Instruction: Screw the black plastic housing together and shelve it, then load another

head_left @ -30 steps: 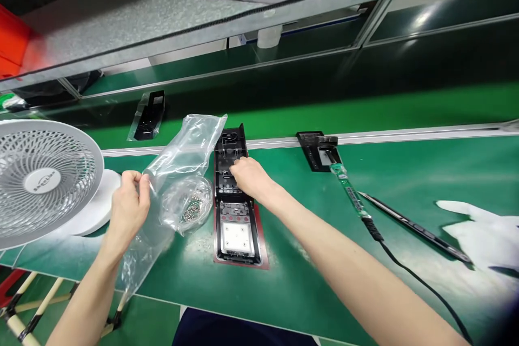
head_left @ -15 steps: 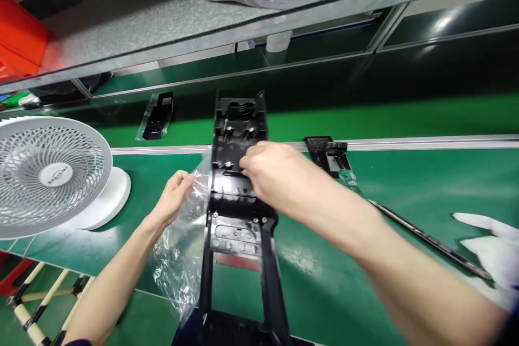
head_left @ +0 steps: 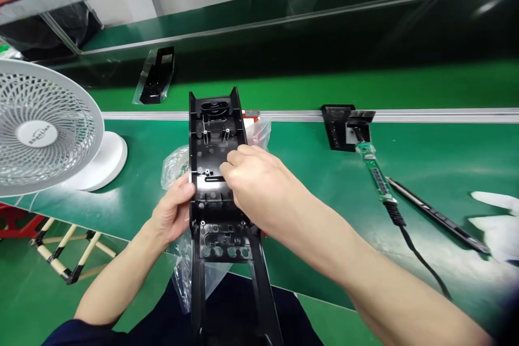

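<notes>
A long black plastic housing (head_left: 214,189) with ribs, screw posts and an open frame at its near end stands in front of me, its near end over my lap. My left hand (head_left: 174,211) grips its left edge, thumb on the side wall. My right hand (head_left: 259,178) is closed on its right edge, with the fingertips partly hidden. A crumpled clear plastic bag (head_left: 176,165) lies behind and below the housing, and it also shows under the left hand. Something red and white (head_left: 251,118) peeks out behind the housing.
At left stands a white fan (head_left: 52,130). To the right, a green-handled soldering iron (head_left: 375,170) rests in a black holder (head_left: 338,127), beside a slim black tool (head_left: 438,216) and a white glove (head_left: 498,227). A bagged black part (head_left: 159,78) lies farther back.
My left hand has gone from the clear bag to the housing's left edge. The bag now lies behind the housing. My right hand keeps hold, and the view has tilted down.
</notes>
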A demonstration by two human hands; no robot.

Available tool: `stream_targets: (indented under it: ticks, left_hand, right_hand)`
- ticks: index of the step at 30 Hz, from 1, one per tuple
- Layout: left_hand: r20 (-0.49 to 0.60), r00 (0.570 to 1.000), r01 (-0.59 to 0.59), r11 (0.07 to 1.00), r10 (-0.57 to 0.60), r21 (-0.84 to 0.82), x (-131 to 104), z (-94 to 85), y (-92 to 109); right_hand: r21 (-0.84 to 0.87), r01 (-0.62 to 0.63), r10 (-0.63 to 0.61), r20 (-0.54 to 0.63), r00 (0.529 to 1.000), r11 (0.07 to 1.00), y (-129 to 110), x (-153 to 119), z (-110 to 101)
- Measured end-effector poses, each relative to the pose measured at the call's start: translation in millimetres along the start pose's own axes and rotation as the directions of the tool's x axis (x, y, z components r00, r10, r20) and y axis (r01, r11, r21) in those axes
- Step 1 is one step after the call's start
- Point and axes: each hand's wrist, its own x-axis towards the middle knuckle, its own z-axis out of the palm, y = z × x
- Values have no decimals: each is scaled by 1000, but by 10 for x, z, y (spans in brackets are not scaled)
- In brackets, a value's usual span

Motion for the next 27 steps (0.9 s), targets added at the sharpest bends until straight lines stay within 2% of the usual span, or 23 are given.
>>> stream_targets:
  ticks: [3, 8, 11, 14, 16, 19, 21, 25, 27]
  left_hand:
    - [27, 999, -19, 999, 17, 51, -98, 39, 14]
    - [83, 997, -10, 998, 5, 64, -223, 87, 75]
    - [77, 997, -7, 997, 1, 78, -280, 111, 109]
    - [63, 998, -14, 995, 8, 95, -324, 129, 120]
    - [38, 999, -20, 995, 16, 99, -349, 130, 116]
    - [6, 1000, -14, 996, 14, 92, -373, 115, 103]
    - [-2, 1000, 0, 998, 0, 70, -372, 98, 91]
    - [-64, 997, 50, 999, -50, 0, -324, 70, 43]
    - [-78, 994, 74, 997, -74, -6, -296, 61, 11]
  right_hand:
    - [-7, 86, -86, -163, 983, 996, -78, -138, -51]
    - [-94, 104, -120, -181, 976, 990, -144, -239, -142]
    - [-27, 123, -126, -316, 940, 992, -117, -324, -131]
    - [208, 108, 18, -528, 849, 972, -75, -489, -60]
    - [366, 51, 188, -587, 788, 929, -67, -636, 32]
    - [551, -31, 398, -561, 726, 834, -118, -882, 238]
    - [641, -53, 480, -515, 711, 766, -187, -1038, 387]
    - [759, -55, 547, -416, 726, 649, -320, -1245, 566]
    - [773, -45, 548, -406, 731, 633, -352, -1287, 583]
